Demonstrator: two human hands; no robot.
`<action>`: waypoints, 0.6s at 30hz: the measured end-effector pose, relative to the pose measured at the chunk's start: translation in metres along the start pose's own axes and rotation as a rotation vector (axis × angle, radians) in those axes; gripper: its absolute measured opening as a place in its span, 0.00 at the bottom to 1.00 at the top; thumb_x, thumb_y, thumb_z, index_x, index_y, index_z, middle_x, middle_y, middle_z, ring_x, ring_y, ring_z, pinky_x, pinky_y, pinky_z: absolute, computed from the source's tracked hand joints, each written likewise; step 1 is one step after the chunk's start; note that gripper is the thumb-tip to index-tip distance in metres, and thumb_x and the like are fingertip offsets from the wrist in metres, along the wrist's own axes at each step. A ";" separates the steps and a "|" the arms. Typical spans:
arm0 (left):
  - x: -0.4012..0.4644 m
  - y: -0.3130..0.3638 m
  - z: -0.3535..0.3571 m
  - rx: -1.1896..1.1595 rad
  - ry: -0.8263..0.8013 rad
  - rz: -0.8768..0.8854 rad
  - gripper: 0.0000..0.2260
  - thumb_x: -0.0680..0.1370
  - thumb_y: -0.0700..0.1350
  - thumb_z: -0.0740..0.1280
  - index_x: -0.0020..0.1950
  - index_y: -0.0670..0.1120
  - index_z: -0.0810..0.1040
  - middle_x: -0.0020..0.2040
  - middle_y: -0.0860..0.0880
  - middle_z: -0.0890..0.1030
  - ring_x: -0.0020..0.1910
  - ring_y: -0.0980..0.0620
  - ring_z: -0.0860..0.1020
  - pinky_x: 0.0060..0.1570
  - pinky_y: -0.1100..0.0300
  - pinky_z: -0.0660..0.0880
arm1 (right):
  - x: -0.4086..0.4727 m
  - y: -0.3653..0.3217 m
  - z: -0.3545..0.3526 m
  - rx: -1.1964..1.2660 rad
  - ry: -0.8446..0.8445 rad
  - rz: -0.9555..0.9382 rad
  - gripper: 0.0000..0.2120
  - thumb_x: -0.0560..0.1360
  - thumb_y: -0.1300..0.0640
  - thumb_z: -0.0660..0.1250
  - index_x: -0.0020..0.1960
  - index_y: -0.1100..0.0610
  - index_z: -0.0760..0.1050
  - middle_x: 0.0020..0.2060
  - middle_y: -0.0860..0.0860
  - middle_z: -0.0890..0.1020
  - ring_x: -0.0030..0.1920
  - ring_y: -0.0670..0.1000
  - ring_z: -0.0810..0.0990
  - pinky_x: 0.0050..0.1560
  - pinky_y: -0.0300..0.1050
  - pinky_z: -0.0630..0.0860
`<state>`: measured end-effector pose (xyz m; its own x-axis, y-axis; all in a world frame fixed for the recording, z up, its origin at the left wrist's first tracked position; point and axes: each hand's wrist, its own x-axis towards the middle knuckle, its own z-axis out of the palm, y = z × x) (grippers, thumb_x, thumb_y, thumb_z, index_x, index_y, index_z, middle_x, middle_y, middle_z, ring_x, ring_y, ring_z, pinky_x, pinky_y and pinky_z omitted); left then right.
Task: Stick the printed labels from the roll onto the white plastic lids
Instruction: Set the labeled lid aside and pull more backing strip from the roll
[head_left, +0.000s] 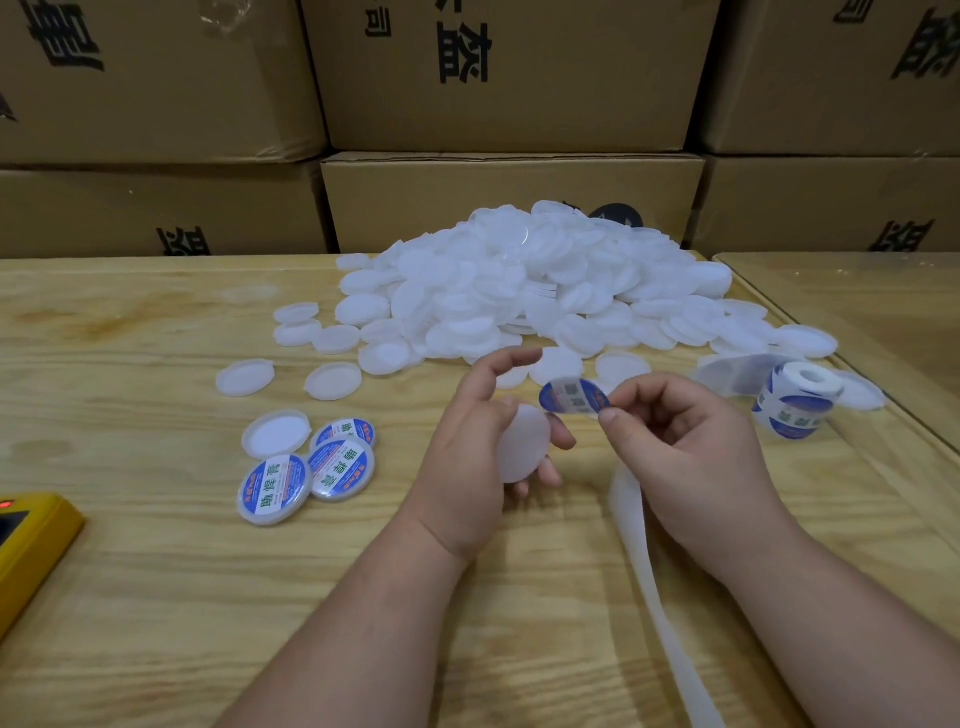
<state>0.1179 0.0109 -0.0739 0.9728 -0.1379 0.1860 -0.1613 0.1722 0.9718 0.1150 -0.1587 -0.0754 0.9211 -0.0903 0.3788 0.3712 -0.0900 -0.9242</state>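
Note:
My left hand holds a plain white lid in its curled fingers above the table. My right hand pinches a round blue-and-white label between thumb and fingertips, just right of that lid and apart from it. The label roll stands at the right, and its empty backing strip trails down toward the table's near edge. Three labelled lids lie at the left beside one bare lid. A big heap of white lids covers the table's far middle.
A yellow device with a red light sits at the left edge of the wooden table. Cardboard boxes are stacked behind the table. A second table surface adjoins at the right.

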 end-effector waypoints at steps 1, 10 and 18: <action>0.001 0.000 -0.001 -0.052 -0.003 -0.014 0.20 0.73 0.47 0.53 0.63 0.53 0.75 0.41 0.41 0.83 0.31 0.43 0.78 0.26 0.61 0.66 | 0.001 0.000 -0.001 0.027 0.008 0.029 0.14 0.76 0.69 0.72 0.38 0.51 0.81 0.29 0.47 0.74 0.29 0.41 0.71 0.32 0.31 0.70; 0.006 -0.001 0.004 -0.257 0.076 -0.109 0.12 0.84 0.42 0.55 0.56 0.47 0.78 0.56 0.46 0.86 0.50 0.46 0.82 0.38 0.57 0.74 | 0.007 -0.002 -0.006 0.270 -0.127 0.354 0.07 0.69 0.57 0.69 0.33 0.50 0.80 0.23 0.48 0.63 0.22 0.45 0.56 0.22 0.35 0.56; 0.004 0.000 0.010 -0.271 -0.042 -0.108 0.15 0.70 0.44 0.56 0.52 0.42 0.76 0.54 0.38 0.85 0.45 0.47 0.82 0.32 0.60 0.73 | 0.004 -0.004 0.000 0.095 -0.177 0.361 0.11 0.78 0.65 0.68 0.38 0.58 0.80 0.22 0.47 0.65 0.22 0.44 0.59 0.22 0.34 0.59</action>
<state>0.1204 0.0011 -0.0713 0.9733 -0.2089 0.0950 -0.0015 0.4081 0.9129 0.1169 -0.1586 -0.0701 0.9971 0.0732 0.0223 0.0217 0.0094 -0.9997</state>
